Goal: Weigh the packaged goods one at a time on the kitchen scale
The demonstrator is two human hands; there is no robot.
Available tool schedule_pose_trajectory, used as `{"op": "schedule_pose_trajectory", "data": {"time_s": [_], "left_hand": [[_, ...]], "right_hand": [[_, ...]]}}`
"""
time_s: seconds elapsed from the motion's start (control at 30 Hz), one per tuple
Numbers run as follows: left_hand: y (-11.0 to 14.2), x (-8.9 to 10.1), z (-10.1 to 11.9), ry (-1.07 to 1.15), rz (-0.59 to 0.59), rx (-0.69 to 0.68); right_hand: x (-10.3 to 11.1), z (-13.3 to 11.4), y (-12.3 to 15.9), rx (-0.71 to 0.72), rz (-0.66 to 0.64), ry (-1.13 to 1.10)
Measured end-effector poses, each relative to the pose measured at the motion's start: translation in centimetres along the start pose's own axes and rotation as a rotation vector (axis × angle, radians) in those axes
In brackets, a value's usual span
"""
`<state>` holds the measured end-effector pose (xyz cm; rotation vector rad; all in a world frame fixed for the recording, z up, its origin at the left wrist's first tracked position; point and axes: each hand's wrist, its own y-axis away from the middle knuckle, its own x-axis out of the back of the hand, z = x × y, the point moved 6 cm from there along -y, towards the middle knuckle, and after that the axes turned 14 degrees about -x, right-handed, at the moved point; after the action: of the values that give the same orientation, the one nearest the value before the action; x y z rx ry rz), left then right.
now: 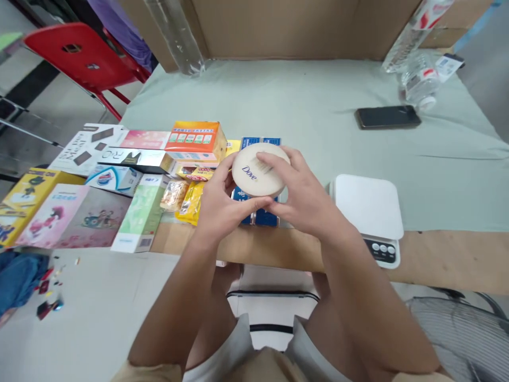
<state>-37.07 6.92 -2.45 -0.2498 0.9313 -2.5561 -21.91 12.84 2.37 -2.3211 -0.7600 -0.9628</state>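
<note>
Between my two hands is a round cream-coloured Dove jar, its lid facing up. My left hand wraps round the jar's left side, with the thumb along the front edge. On the right side my right hand grips it, fingers reaching over the lid. Below the jar, blue packages lie on the table, partly hidden by jar and hands. Just left of my left hand are a yellow packet and a small clear-wrapped snack.
Several boxes crowd the table's left side, among them an orange box and a green-white box. A white kitchen scale stands right of my hands. Farther back lie a phone and a plastic bottle. Cardboard borders the back.
</note>
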Motion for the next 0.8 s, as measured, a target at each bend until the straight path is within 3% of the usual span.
{"op": "schedule_pose_trajectory", "data": {"time_s": [0.17,0.37,0.53,0.8], "left_hand": [[0.1,0.7,-1.3,-0.006,0.007,-0.061],[1.6,3.5,-2.9,-0.092,0.116,-0.077],[2.7,5.4,-3.6,-0.15,0.143,-0.064],[2.5,5.8,-1.7,-0.262,0.1,-0.141]], "right_hand": [[-1.2,1.2,-1.4,0.015,0.156,0.056],[-1.7,3.5,-2.9,-0.093,0.305,0.107],[-2.7,4.0,-4.2,-0.142,0.288,0.107],[-4.0,2.9,-4.9,-0.161,0.169,0.21]]}}
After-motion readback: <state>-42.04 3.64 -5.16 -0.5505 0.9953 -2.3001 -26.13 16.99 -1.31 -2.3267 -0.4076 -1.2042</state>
